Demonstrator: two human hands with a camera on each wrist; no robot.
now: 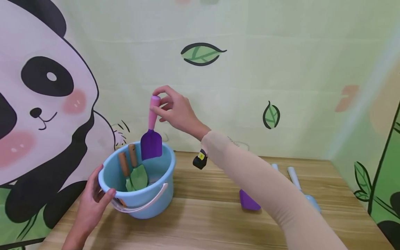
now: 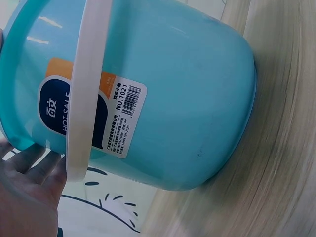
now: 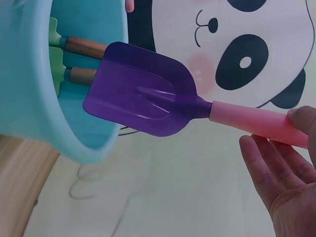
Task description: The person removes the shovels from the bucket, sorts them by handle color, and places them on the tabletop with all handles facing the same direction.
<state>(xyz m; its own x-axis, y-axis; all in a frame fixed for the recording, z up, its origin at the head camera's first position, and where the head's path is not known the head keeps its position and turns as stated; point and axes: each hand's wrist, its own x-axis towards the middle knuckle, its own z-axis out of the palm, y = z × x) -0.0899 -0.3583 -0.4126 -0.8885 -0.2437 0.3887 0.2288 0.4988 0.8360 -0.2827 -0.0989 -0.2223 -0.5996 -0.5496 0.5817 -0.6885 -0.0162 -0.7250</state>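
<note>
A light blue bucket [image 1: 157, 205] stands upright on the left of the table, its white handle [image 2: 84, 98] hanging down over a printed label. My left hand [image 1: 93, 199] holds it at the left of the rim, thumb up at the edge and fingers along the outside. Between thumb and fingertips, my right hand [image 1: 178, 109] pinches the pink grip of a purple toy shovel [image 3: 143, 94]. Its blade points down into the bucket's opening, above two green garden tools [image 1: 139, 177] with brown handles that lean inside. Their lower ends are partly hidden by the rim.
Under my right forearm lies a purple piece [image 1: 248, 201], partly covered by the sleeve. Farther right is a light blue tool [image 1: 293, 178], with another light blue handle end [image 1: 274, 166] beside it. A panda-printed backdrop [image 1: 297, 69] rises behind the wooden table [image 1: 200, 225].
</note>
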